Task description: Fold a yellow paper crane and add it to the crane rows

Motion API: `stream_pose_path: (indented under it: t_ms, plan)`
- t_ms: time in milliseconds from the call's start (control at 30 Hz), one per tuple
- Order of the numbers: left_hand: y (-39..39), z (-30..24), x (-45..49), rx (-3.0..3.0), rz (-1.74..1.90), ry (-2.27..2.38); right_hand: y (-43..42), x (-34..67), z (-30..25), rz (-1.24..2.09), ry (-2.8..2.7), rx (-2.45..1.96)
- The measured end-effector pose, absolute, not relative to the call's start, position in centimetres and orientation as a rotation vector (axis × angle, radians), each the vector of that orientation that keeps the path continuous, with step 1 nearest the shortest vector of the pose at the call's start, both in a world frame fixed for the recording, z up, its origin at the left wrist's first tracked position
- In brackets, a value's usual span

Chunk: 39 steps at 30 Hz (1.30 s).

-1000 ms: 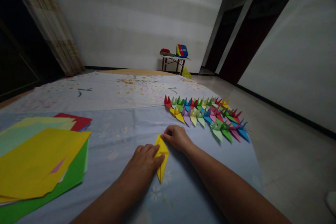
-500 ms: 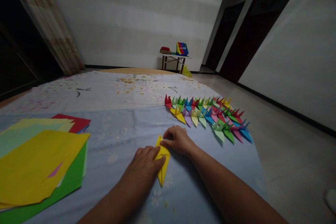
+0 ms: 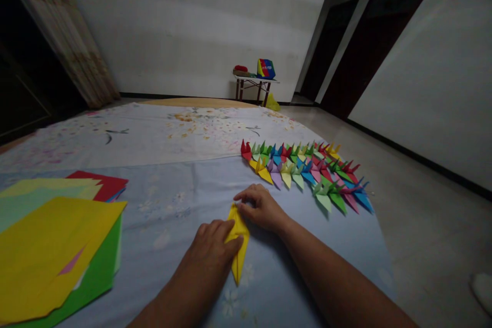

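A yellow folded paper (image 3: 241, 227), shaped like a long narrow diamond, lies on the blue flowered cloth in front of me. My left hand (image 3: 216, 244) holds it down from the left, fingers on its left edge and thumb across its middle. At its upper right edge is my right hand (image 3: 261, 206), fingers curled, with thumb and index finger at the far tip. Whether the right fingertips pinch the paper or only press it is hard to tell. The lower point of the paper sticks out free toward me.
Several folded paper cranes (image 3: 303, 166) in many colours stand in rows at the right of the table. On the left lies a stack of coloured paper sheets (image 3: 46, 246), yellow on top. A small table (image 3: 257, 80) with a colourful box stands by the far wall.
My right hand's fingers have shifted slightly toward the far tip of the yellow paper. The left hand keeps its hold, and the view has tilted a little.
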<state>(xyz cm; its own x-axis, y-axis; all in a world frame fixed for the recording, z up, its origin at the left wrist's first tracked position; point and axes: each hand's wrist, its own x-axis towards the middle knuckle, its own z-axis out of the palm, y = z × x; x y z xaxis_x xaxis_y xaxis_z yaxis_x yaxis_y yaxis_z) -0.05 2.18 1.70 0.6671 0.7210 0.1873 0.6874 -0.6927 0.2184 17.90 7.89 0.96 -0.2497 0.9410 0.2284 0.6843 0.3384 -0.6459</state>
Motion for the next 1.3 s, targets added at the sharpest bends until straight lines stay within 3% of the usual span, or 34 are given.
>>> stream_pose_path:
  t_ms: [467,833,1100,1300]
  plan:
    - [1.9,2.8,0.6,2.673,0.156,1.195,8.5,17.1,1.1,0.545,-2.064,-1.666]
    - [1.7,2.2,0.6,2.693,0.197,1.241,9.1,16.5,1.0,0.489,-2.017,-1.733]
    - [1.5,2.0,0.6,2.715,0.248,1.252,9.2,17.6,0.3,0.646,-1.888,-1.574]
    - [1.5,1.9,0.7,2.732,0.258,1.265,8.5,17.5,0.8,0.501,-2.025,-1.610]
